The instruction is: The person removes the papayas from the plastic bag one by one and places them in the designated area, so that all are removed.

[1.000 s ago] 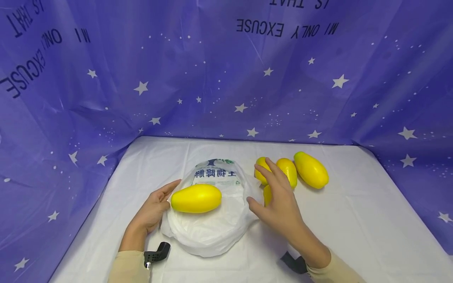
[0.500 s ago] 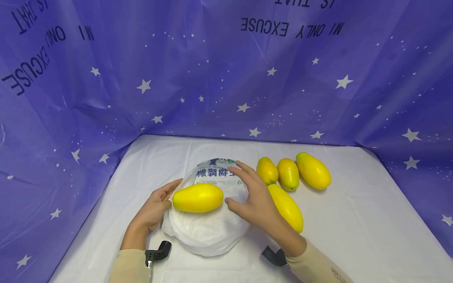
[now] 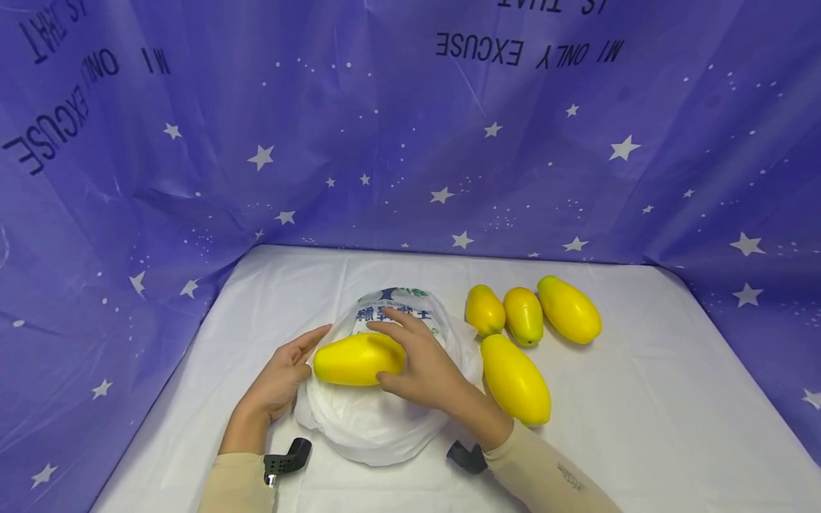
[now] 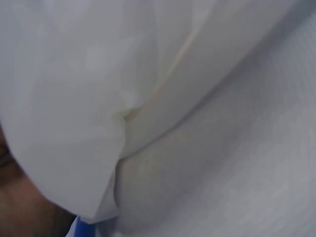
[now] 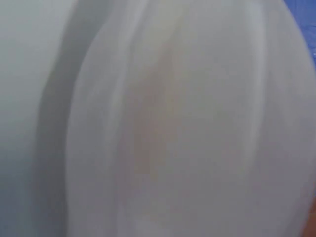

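A large yellow papaya-shaped fruit [image 3: 349, 362] lies in the mouth of a white plastic bag [image 3: 378, 442] with printed lettering. My right hand [image 3: 420, 365] is over the fruit's right end, thumb overlapping its near side. The fingers reach past its far edge and are spread, not wrapped round it. At the bag's left rim, my left hand [image 3: 276, 381] grips the plastic beside the fruit's greenish tip. In the left wrist view the bag's folds [image 4: 84, 98] cover most of that hand [image 4: 24, 202]. Pale, blurred bag plastic [image 5: 197, 123] fills the right wrist view.
Right of the bag lies another large yellow fruit [image 3: 516, 381]. Behind it are two smaller yellow fruits [image 3: 485, 311] and one more large fruit [image 3: 569, 311]. A white cloth [image 3: 654, 413] covers the table; a purple star-printed curtain [image 3: 410, 142] stands around it.
My right hand has moved left from the bag's right rim to over the fruit in the bag, uncovering the fruits on the right. My left hand stays at the left rim.
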### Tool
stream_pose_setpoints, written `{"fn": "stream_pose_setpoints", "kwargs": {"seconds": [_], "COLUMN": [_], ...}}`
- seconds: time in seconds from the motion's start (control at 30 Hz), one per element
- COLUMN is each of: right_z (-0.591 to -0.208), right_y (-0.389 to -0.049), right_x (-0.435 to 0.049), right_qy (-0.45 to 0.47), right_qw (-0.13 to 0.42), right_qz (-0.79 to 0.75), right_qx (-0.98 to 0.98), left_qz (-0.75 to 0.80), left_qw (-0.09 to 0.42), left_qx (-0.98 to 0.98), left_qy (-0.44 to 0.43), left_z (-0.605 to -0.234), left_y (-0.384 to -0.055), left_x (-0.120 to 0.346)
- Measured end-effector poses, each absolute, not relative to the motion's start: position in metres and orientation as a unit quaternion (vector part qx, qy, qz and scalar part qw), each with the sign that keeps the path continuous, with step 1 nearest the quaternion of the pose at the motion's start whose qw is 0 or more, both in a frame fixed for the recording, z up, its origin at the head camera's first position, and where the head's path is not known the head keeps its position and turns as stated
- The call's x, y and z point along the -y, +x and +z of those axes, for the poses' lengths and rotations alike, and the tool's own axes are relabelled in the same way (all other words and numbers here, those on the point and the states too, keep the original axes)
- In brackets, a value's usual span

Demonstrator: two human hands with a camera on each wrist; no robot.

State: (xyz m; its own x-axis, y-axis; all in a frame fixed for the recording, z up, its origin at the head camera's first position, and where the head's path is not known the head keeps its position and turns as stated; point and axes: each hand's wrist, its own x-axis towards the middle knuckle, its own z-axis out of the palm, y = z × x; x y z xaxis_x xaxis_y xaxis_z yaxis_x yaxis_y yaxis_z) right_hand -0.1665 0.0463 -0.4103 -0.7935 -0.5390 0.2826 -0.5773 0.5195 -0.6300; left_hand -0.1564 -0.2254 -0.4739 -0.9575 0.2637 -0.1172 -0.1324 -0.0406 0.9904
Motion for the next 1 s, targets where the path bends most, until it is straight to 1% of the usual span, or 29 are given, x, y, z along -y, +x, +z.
{"fn": "stream_pose_setpoints", "kwargs": {"seconds": [0.3,0.4,0.67,1.0], "right_z": [-0.431,-0.432,-0.432,-0.428], "right_y": [-0.171,-0.17,-0.17,-0.161], "right_x": [-0.033,-0.032,-0.033,-0.039], "right_qy": [0.343,0.343,0.362,0.36], "right_qw": [-0.022,-0.028,-0.006,0.002], "right_qz": [0.338,0.335,0.336,0.336], "right_qx": [0.876,0.877,0.869,0.871], "left_qz": [0.722,0.722,0.718,0.719], "left_qw": [0.139,0.138,0.136,0.137], "left_qx": [-0.677,-0.677,-0.681,-0.679], "left_qy": [0.045,0.049,0.05,0.051], "left_z": [-0.473,-0.473,-0.472,-0.472], "left_y": [-0.155,-0.155,-0.156,-0.155], "left_x": [0.224,0.224,0.224,0.225]}}
